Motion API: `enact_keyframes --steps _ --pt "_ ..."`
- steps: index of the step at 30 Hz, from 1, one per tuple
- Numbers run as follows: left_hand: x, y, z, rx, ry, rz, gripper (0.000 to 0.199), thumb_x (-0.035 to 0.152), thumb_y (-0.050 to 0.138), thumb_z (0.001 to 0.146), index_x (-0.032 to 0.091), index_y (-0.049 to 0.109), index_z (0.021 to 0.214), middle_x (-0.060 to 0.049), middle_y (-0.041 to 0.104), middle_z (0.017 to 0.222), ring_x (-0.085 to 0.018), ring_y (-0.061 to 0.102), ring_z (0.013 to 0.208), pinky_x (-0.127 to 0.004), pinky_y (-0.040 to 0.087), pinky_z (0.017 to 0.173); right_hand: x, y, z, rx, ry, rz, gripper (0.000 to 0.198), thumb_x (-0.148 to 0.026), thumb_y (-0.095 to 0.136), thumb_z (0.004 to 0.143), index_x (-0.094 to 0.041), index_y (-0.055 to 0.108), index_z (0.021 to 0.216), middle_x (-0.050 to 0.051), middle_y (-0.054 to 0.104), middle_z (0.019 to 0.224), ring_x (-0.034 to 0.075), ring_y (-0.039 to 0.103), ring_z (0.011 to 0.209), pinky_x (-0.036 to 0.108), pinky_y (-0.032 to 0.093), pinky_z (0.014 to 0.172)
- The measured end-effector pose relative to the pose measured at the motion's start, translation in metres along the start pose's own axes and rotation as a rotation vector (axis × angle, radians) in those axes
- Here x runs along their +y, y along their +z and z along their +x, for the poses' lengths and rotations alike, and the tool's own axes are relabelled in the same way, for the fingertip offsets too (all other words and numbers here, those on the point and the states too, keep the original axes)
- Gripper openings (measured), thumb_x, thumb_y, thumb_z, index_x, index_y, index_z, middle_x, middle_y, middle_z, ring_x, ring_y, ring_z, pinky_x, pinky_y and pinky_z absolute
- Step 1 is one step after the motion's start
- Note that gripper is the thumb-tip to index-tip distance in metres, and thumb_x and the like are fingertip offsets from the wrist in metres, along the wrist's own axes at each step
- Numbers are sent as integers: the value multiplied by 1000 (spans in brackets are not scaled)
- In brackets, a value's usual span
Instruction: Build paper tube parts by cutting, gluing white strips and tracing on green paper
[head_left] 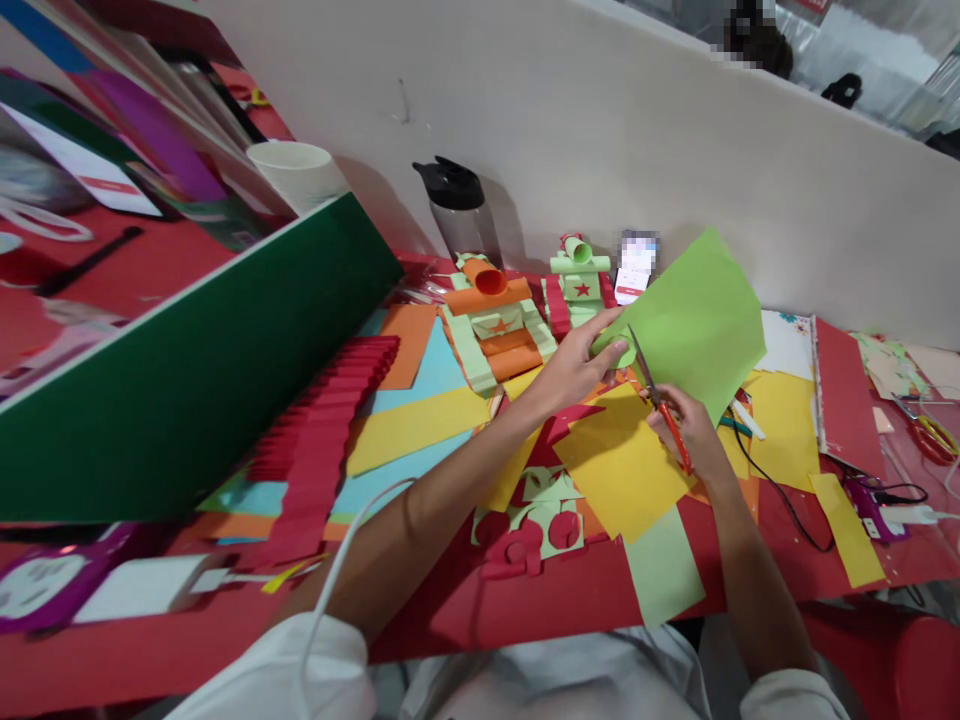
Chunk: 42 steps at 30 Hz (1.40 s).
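Observation:
My left hand is closed on the left edge of a green sheet of paper, holding it tilted above the table. In my right hand is a pair of scissors with red handles. Its blades point up and away, against the sheet close to my left fingers. Below my hands lie a yellow sheet and a pale green sheet. Just beyond my left hand stands an orange and green paper model, with a smaller green and red paper model behind it.
A dark green divider rises at left beside pleated red paper. At the wall stand a grey bottle and a phone. Cut-out paper scraps lie near the front. Other scissors and cables are at right.

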<state>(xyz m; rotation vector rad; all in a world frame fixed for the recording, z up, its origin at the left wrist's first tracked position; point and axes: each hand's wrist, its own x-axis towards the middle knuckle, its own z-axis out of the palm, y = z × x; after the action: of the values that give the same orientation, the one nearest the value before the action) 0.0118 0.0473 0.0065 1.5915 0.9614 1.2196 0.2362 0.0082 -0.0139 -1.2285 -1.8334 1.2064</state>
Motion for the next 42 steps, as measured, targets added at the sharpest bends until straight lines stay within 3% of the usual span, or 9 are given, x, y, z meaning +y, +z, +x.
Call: enact_keyframes --steps 7,12,16,21,25,30,33,37,42 --pt "12 -7 -2 10 23 -37 56 50 63 99 23 55 148 -12 70 121 -10 60 57 -27 54 54 -18 1 -2 31 -6 -11 53 -65 72 88 -21 70 117 6 68 94 22 66 83 30 52 69" --pt "33 -17 -7 15 21 -42 55 46 63 99 23 54 148 -4 69 95 -11 59 57 -31 60 62 -53 4 -11 9 28 -10 52 -66 72 87 -22 69 114 2 61 77 18 59 66 28 47 57" --pt "55 -28 -16 11 32 -49 50 41 65 98 25 58 145 -1 65 87 -10 58 57 -31 61 63 -85 4 -27 -47 63 -2 51 -68 65 91 -23 65 116 0 59 74 14 55 53 27 45 49" --pt "74 -46 -29 -14 37 -81 50 40 72 93 26 64 140 -3 67 88 -13 63 65 -26 55 55 -122 8 -51 -165 102 62 59 -64 63 95 -26 49 138 -2 65 76 14 59 50 26 49 48" --pt "77 -59 -31 -61 -6 -186 42 41 73 90 18 72 126 -6 70 85 -18 68 70 -30 57 57 -141 14 -61 -242 134 148 69 -56 66 95 -30 36 151 -2 66 76 14 59 50 26 51 47" --pt "59 -56 -22 -179 -138 -468 42 52 64 94 16 75 113 -11 77 96 -32 76 101 -43 64 83 -137 20 -49 -304 160 249 76 -49 63 100 -32 21 161 -2 67 79 7 47 39 20 40 34" --pt "37 -43 -15 -244 -233 -654 50 59 65 92 17 73 118 -10 79 103 -34 75 109 -44 62 90 -124 23 -37 -296 124 324 82 -47 62 101 -33 11 165 -1 66 85 11 60 50 19 46 36" --pt "19 -26 -11 -323 -347 -808 53 56 74 86 13 72 118 -13 81 101 -33 78 96 -41 63 82 -109 24 -28 -295 108 379 99 -43 70 97 -36 0 167 3 67 95 18 69 66 24 56 41" --pt "14 -17 -8 -323 -443 -808 42 45 76 86 12 72 110 -11 79 83 -26 76 67 -34 61 62 -98 23 -20 -319 143 444 112 -43 72 96 -39 -15 167 5 69 106 18 72 70 26 61 47"
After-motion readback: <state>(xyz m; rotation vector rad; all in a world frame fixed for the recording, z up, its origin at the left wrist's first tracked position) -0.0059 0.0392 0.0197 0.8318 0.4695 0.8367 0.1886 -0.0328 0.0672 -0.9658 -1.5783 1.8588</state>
